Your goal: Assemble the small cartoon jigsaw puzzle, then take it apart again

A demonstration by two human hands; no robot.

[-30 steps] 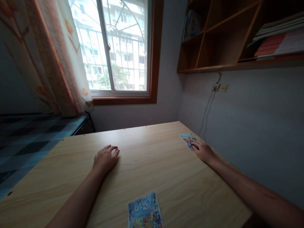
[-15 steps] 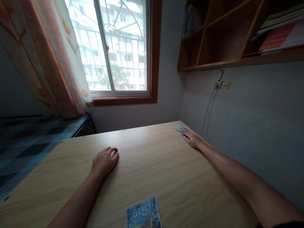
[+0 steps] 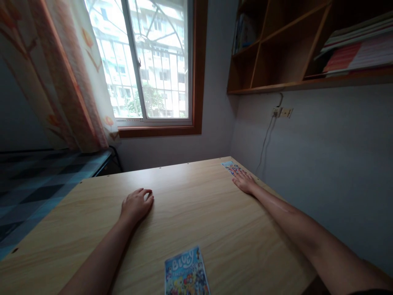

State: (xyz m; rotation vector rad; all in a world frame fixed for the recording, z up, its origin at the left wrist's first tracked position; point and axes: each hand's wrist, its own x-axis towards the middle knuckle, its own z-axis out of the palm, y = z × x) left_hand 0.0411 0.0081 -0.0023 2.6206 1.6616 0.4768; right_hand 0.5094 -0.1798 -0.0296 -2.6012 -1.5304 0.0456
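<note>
My right hand (image 3: 245, 181) reaches to the far right corner of the wooden desk (image 3: 190, 213), fingers stretched flat, their tips on the near edge of a small colourful card (image 3: 230, 167) lying there. My left hand (image 3: 136, 203) rests palm down on the desk's middle left with its fingers loosely curled, nothing under them that I can see. A blue picture card or booklet titled "Bluey" (image 3: 186, 272) lies at the desk's near edge, between my arms, touched by neither hand.
A window (image 3: 144, 61) with a patterned curtain (image 3: 58, 73) is behind the desk. A wall shelf (image 3: 294, 45) holding books hangs at the upper right, a socket with a cable (image 3: 278, 112) below it. A checked bed cover (image 3: 39, 180) lies at the left.
My right hand has slid the small card farther away, into the desk's far right corner. My left hand and the "Bluey" card have stayed put.
</note>
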